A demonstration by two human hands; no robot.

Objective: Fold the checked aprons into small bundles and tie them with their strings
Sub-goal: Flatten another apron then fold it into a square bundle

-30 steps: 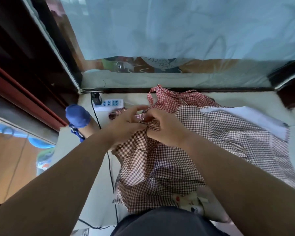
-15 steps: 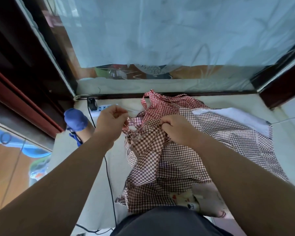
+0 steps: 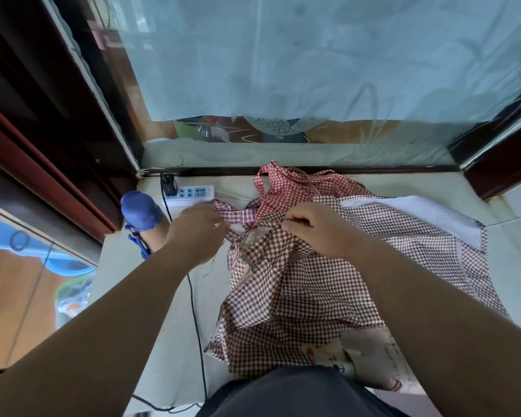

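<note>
A brown checked apron [image 3: 298,284] lies crumpled on the pale worktop [image 3: 169,326], draping toward me. A red checked apron [image 3: 289,188] lies behind it near the window ledge. My left hand [image 3: 196,233] pinches a checked apron string [image 3: 235,215] and holds it out to the left. Fingers curled, my right hand [image 3: 316,227] grips the bunched top edge of the brown apron. Which apron the string belongs to is unclear.
A white power strip [image 3: 193,192] with a black plug sits at the back left, its cable [image 3: 193,296] running down the worktop. A blue-capped object [image 3: 140,210] stands at the left edge. White cloth [image 3: 403,212] lies at right. A printed bag [image 3: 358,356] lies near my body.
My hands were together at the apron's top; my left hand drew the string out to the left and the right hand stayed gripping the fabric. The camera view shifted slightly.
</note>
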